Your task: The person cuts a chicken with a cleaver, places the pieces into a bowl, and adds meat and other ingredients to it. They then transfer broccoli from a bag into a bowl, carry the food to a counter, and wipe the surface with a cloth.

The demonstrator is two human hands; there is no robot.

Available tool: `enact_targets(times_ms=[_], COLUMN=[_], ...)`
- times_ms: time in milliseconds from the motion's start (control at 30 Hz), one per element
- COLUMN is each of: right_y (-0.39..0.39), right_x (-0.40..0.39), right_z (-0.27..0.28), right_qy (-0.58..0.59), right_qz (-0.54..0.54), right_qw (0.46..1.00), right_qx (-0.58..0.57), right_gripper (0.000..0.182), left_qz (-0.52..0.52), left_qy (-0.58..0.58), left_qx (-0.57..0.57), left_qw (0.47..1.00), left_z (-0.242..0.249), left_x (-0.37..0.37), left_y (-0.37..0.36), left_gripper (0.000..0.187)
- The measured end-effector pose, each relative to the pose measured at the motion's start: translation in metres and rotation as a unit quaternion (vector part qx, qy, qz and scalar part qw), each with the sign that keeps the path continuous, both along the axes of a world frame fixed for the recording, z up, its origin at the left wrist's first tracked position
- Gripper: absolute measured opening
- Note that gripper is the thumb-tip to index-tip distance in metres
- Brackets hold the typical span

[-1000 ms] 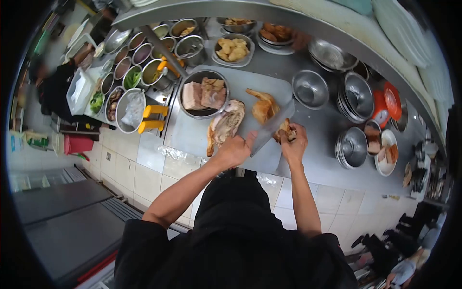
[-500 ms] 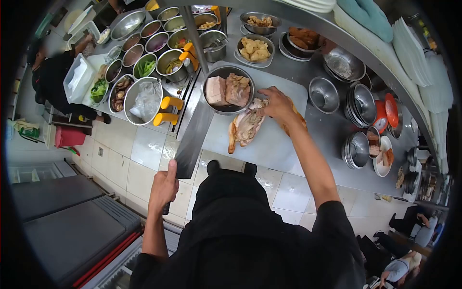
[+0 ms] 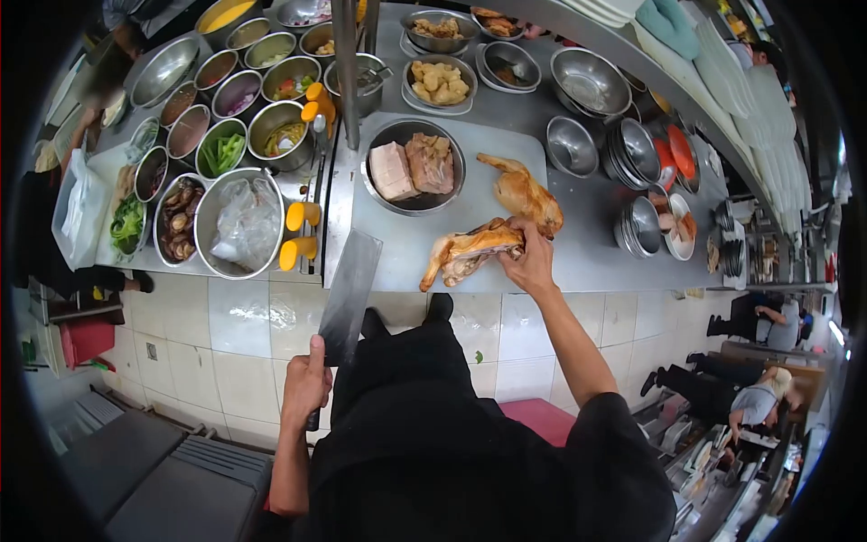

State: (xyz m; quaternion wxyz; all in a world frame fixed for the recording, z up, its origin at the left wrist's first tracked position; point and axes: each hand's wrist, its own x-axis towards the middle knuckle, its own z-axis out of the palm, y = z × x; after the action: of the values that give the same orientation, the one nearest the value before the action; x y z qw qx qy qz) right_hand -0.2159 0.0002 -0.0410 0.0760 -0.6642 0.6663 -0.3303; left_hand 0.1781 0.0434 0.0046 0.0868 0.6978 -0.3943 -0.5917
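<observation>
My left hand (image 3: 307, 387) is closed round the handle of a cleaver (image 3: 352, 287), its broad blade pointing up past the near edge of the white cutting board (image 3: 397, 257). With its fingers wrapped over one end, my right hand (image 3: 531, 264) grips a half chicken (image 3: 471, 246) lying browned skin upward on the board. Just beyond it is a second half chicken (image 3: 526, 195), also browned and apart from my fingers. On the board's left part stands a steel bowl (image 3: 418, 206) with two thick blocks of meat (image 3: 428, 164) in it.
Left of the board are several steel pots of ingredients, with yellow-handled tools (image 3: 302, 215) near the counter edge. Metal bowls (image 3: 572, 146) stand to the right. A steel post (image 3: 346, 81) rises behind the board. Other people (image 3: 763, 402) are at the far right and left.
The half chicken under my right hand has turned from cut side up to skin side up. My right hand now grips its end nearer me. The cleaver stays in my left hand; the view has shifted.
</observation>
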Motion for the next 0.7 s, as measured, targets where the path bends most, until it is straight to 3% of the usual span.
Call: enact_targets(times_ms=[133,200,300,433,633,700], right_y=[-0.006,-0.015,-0.021,-0.028,0.007,0.012], right_x=[0.025,0.034,0.045,0.038,0.012,0.003], right_z=[0.018,0.035,0.054,0.013,-0.039,-0.014], right_qy=[0.017,0.066,0.094,0.099,0.188,0.160], right_qz=[0.008,0.076,0.090,0.097,0.060,0.079], right_qw=[0.993,0.968,0.962,0.958,0.974,0.984], right_qx=[-0.115,-0.228,-0.242,-0.250,-0.114,0.010], right_gripper=[0.048,0.051,0.050,0.053,0.040,0.032], left_qz=[-0.011,0.000,0.020,0.043,0.046,0.028], left_qy=[-0.002,-0.001,-0.001,-0.004,-0.022,-0.018], left_qx=[-0.005,-0.013,-0.036,-0.057,-0.049,-0.042], left_qw=[1.000,1.000,0.999,0.997,0.998,0.999], left_z=[-0.002,-0.001,-0.002,0.004,0.008,0.008], left_x=[0.011,0.014,0.016,0.016,0.007,-0.003], left_y=[-0.013,-0.015,-0.014,-0.012,0.006,0.012], left_gripper=[0.076,0.076,0.076,0.076,0.077,0.077])
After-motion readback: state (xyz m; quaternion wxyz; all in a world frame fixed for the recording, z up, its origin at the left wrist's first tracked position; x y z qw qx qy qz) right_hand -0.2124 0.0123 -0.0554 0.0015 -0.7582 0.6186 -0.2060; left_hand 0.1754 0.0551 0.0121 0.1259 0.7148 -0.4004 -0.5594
